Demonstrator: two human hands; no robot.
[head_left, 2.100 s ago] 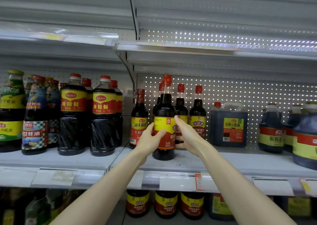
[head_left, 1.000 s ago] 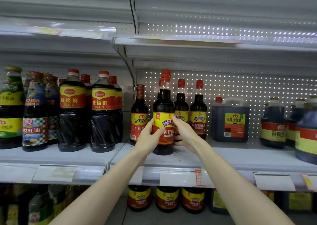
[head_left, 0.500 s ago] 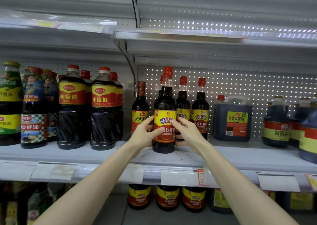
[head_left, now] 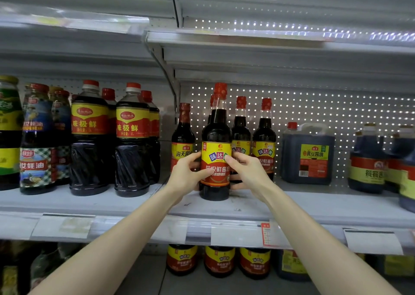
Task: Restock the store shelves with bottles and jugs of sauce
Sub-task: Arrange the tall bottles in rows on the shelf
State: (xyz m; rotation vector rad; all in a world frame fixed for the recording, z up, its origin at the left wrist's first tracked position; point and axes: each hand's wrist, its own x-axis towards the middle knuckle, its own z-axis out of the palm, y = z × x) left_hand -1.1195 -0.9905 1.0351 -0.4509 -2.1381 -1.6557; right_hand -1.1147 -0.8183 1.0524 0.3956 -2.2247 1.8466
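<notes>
1. Red-capped soy sauce bottle [head_left: 216, 137]: dark, filled up to the neck, yellow-and-red label. It stands between your two hands, and its base appears to be down on the shelf board [head_left: 314, 207].
2. Left hand [head_left: 186, 173]: grasping the bottle, with the fingers wrapped round the label band and the thumb on its front.
3. Right hand [head_left: 247, 171]: grasping the same band from the other side, with a fingertip on the label's blue panel.
4. Handling, judged: liquid-heavy and rigid, with a tall thin neck, so it should tip easily. Glass or plastic cannot be told, so treat it as breakable. The label looks glossy and likely slick.
5. Hold point: you have the right place, the wide body at the label. Avoid lifting by the neck alone.
6. Beyond your left fingers: brown-capped bottle [head_left: 183, 135], very close, with little slack.
7. Behind your right hand: two matching bottles [head_left: 241, 130], close to your fingers there.
8. Outward of your right hand: a short stretch of bare board, then a square jug [head_left: 307, 155].
9. Above both hands: open air between the cap and the upper shelf [head_left: 247, 47].
10. Under your wrists: price strip [head_left: 224, 234] marks the front edge. Keep the base well back of it.
</notes>
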